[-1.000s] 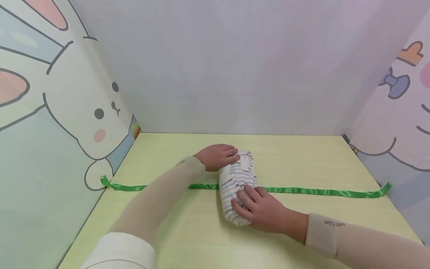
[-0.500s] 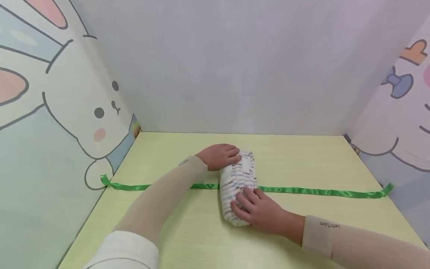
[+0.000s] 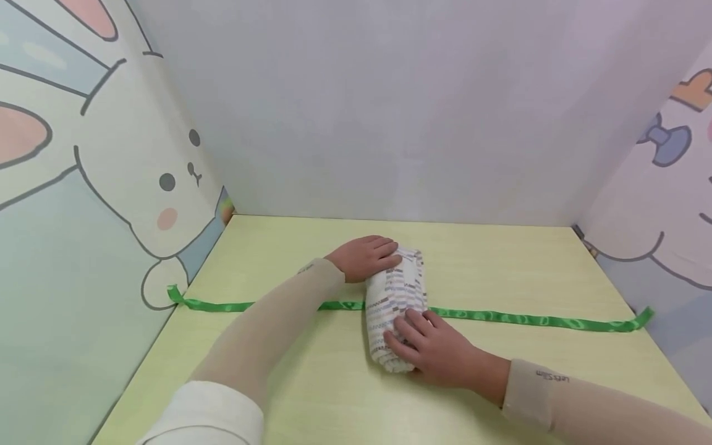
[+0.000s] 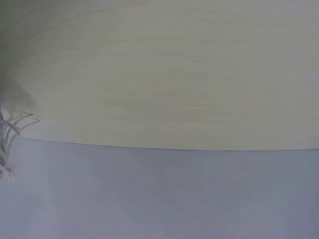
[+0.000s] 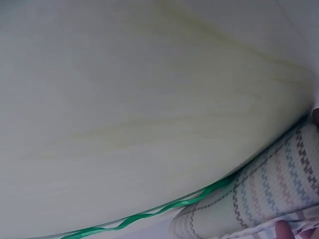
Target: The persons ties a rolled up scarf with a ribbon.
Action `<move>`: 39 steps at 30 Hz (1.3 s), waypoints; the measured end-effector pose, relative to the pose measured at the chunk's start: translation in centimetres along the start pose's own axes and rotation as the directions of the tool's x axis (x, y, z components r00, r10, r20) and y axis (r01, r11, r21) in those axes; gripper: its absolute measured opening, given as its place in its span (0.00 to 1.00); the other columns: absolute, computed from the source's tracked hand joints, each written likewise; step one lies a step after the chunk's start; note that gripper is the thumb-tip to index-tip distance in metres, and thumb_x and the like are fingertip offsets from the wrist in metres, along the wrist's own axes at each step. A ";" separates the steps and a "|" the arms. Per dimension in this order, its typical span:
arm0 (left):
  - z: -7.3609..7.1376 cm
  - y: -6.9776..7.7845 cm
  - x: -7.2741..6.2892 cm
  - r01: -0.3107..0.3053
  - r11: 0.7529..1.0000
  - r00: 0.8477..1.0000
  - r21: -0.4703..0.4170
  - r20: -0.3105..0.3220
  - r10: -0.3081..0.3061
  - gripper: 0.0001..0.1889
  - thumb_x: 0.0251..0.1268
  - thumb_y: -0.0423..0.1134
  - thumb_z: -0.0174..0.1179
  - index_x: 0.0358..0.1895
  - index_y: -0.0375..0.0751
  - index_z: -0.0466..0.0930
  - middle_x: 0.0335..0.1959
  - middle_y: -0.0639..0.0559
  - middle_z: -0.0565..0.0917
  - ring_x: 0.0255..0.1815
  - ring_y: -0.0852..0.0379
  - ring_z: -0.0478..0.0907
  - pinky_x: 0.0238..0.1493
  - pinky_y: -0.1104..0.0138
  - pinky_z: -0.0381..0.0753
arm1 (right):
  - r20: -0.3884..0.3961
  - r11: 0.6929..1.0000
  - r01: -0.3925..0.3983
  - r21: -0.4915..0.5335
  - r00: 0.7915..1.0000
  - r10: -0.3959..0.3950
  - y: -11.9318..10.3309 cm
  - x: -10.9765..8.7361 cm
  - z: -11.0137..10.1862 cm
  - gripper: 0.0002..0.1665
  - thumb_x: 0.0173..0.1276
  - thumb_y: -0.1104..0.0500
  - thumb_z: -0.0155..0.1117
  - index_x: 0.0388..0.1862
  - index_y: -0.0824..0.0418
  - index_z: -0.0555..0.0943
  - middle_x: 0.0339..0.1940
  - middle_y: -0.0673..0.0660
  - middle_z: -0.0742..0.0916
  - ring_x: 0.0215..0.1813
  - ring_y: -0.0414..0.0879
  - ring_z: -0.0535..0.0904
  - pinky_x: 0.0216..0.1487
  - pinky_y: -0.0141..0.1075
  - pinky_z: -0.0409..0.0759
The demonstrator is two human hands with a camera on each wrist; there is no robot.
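Barely moved, two hands (image 3: 364, 258) (image 3: 442, 353) hold one rolled cloth (image 3: 389, 295).

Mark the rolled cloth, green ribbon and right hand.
rolled cloth (image 3: 397, 295): head view, patterned top surface between the hands
green ribbon (image 3: 517, 318): head view, stretch to the right of the cloth
right hand (image 3: 439, 352): head view, back of the hand

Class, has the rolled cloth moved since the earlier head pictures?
No: judged against the green ribbon beneath it, the rolled cloth shows no clear shift either way.
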State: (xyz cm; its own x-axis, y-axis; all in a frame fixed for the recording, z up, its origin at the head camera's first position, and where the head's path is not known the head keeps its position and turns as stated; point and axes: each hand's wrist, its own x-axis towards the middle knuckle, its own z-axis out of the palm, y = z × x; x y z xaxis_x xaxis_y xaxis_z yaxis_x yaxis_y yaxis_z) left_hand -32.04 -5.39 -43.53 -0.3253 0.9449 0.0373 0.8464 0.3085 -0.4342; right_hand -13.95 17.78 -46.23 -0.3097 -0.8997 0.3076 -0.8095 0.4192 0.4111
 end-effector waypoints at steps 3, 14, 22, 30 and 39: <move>-0.1 0.2 -0.2 0.037 0.999 0.999 -0.029 0.002 -0.037 0.32 0.74 0.45 0.65 0.76 0.51 0.64 0.77 0.46 0.67 0.78 0.48 0.62 0.78 0.58 0.57 | -0.001 0.998 -0.038 0.048 0.999 0.039 0.3 0.1 -0.3 0.43 0.65 0.26 0.62 0.67 0.53 0.75 0.57 0.58 0.79 0.56 0.57 0.75 0.44 0.50 0.82; -1.8 0.4 -2.8 0.239 0.953 0.969 -0.186 -0.013 -0.245 0.36 0.70 0.37 0.63 0.79 0.52 0.62 0.79 0.47 0.65 0.80 0.49 0.58 0.80 0.58 0.50 | 0.053 0.837 -0.468 0.284 0.879 0.473 2.9 0.9 -1.9 0.42 0.76 0.28 0.50 0.67 0.62 0.74 0.63 0.63 0.79 0.63 0.59 0.76 0.56 0.55 0.81; -2.2 1.8 -4.2 0.452 0.834 0.877 -0.315 -0.011 -0.480 0.30 0.68 0.46 0.64 0.72 0.49 0.70 0.73 0.46 0.71 0.72 0.48 0.69 0.74 0.56 0.66 | 0.201 0.614 -0.705 0.355 0.699 0.686 4.3 1.7 -1.9 0.37 0.73 0.41 0.66 0.68 0.64 0.72 0.65 0.64 0.77 0.65 0.61 0.75 0.60 0.56 0.78; -4.0 4.4 -5.1 0.505 0.711 0.808 -0.489 -0.023 -0.589 0.18 0.67 0.48 0.63 0.55 0.44 0.81 0.60 0.50 0.78 0.58 0.51 0.77 0.60 0.57 0.78 | 0.297 0.562 -0.757 0.333 0.650 0.699 3.9 2.3 -2.0 0.34 0.73 0.42 0.66 0.65 0.65 0.75 0.63 0.64 0.78 0.63 0.60 0.76 0.58 0.56 0.79; -4.3 6.9 -6.0 0.615 0.501 0.714 -0.609 0.160 -0.682 0.21 0.72 0.50 0.63 0.60 0.43 0.79 0.60 0.50 0.78 0.62 0.50 0.76 0.62 0.57 0.77 | 0.390 0.421 -0.811 0.406 0.571 0.723 4.8 1.8 -1.9 0.28 0.79 0.49 0.60 0.67 0.66 0.73 0.67 0.65 0.77 0.65 0.62 0.75 0.57 0.58 0.78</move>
State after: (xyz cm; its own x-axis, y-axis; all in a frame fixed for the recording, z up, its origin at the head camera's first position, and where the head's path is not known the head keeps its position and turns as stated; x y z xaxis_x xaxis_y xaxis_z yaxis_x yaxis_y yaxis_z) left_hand -22.45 -8.41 -42.91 -0.8766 0.4469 0.1786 0.4811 0.8022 0.3537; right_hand -17.42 18.37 -42.06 -0.9563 -0.2579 0.1377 -0.2922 0.8567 -0.4250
